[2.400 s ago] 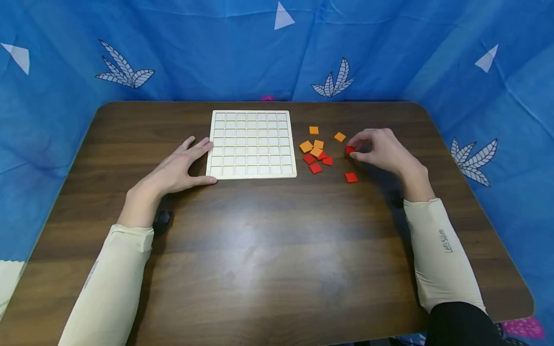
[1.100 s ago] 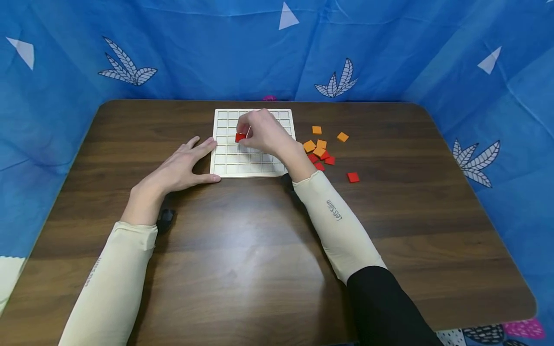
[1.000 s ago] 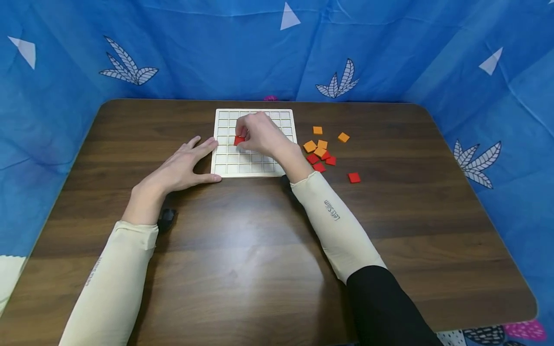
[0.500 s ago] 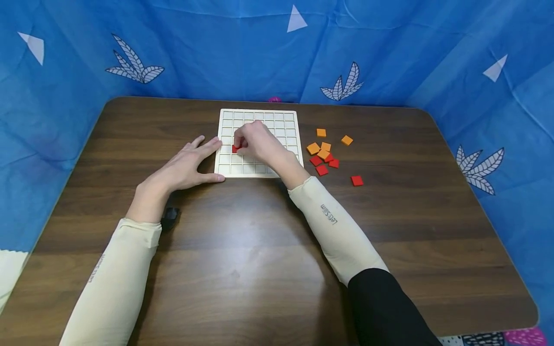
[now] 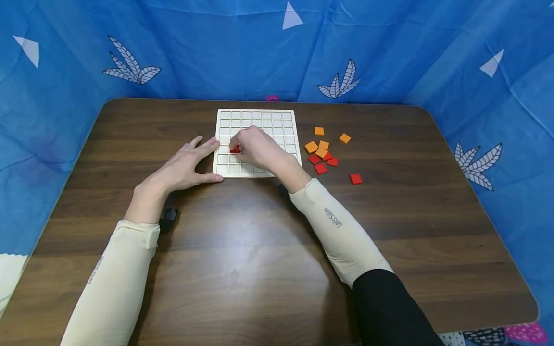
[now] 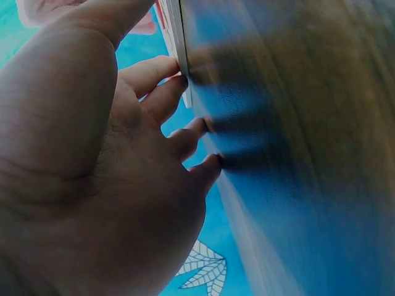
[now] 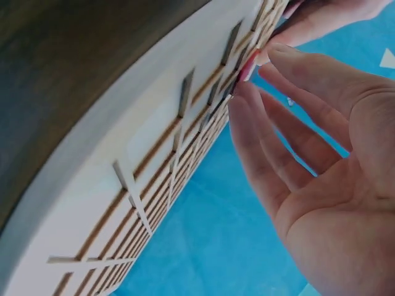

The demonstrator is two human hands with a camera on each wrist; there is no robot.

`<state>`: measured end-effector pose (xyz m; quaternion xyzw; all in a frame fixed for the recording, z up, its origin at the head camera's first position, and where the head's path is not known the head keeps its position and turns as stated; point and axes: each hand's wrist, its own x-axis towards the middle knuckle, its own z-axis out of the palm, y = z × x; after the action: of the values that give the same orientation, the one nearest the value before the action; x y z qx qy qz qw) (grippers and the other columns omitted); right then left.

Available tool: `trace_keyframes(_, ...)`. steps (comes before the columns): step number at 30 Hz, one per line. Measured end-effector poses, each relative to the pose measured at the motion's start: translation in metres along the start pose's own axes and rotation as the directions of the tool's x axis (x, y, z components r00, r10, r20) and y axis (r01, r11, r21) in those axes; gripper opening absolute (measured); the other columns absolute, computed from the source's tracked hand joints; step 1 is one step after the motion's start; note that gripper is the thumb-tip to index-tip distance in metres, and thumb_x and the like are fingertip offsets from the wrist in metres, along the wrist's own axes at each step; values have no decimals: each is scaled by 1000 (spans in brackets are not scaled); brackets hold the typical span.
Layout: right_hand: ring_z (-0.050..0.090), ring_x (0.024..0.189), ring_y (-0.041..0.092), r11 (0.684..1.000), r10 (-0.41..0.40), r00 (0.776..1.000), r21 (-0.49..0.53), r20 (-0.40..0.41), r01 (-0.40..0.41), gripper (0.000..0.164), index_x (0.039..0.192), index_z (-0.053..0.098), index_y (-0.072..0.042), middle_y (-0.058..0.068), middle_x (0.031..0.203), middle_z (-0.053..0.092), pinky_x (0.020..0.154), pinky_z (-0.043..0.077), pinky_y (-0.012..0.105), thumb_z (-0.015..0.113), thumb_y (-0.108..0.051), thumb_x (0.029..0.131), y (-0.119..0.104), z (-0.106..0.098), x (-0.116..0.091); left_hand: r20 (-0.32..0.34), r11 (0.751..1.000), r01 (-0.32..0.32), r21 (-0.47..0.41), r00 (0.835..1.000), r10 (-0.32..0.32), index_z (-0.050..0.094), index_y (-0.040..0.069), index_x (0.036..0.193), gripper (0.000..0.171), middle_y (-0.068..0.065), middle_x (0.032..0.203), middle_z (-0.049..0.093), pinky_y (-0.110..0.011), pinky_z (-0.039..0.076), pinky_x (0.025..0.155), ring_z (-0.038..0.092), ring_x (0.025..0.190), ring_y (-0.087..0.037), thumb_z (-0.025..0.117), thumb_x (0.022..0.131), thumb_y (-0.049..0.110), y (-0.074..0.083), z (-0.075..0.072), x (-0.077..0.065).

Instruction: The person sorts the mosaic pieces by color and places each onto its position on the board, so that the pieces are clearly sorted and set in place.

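A cream gridded board lies toward the back of the table. My left hand rests at its left side, fingers spread, with fingertips and thumb touching the edge. In the left wrist view, the left fingers reach the board's edge. Over the left-middle cells, my right hand touches a red square tile with its fingertips. In the right wrist view, that red tile sits at the grid by straight fingers, and the thumb stands apart from it. The tile is partly hidden by the hand.
Right of the board lie several orange tiles and red tiles, some overlapping. One orange tile and one red tile lie farther right. A blue patterned cloth hangs behind the brown table.
My right hand picked a red tile from the right, carried it left onto the board, and moved it nearer the front. The thumb has come away from the tile. My left hand stays at the edge.
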<state>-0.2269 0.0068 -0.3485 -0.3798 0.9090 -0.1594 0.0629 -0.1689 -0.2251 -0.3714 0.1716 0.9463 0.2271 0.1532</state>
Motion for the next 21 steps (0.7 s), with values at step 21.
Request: trace_keyframes(21, 69, 99, 22, 979, 194, 970, 88, -149, -183, 27, 119, 79, -7, 8, 111, 78, 89, 57, 37, 77, -24, 98, 61, -41, -75, 5, 1000, 6, 10, 1000, -6, 22, 20, 170, 101, -4, 178, 13, -76, 14, 123, 2, 164, -43, 75, 93, 59, 3, 3, 1)
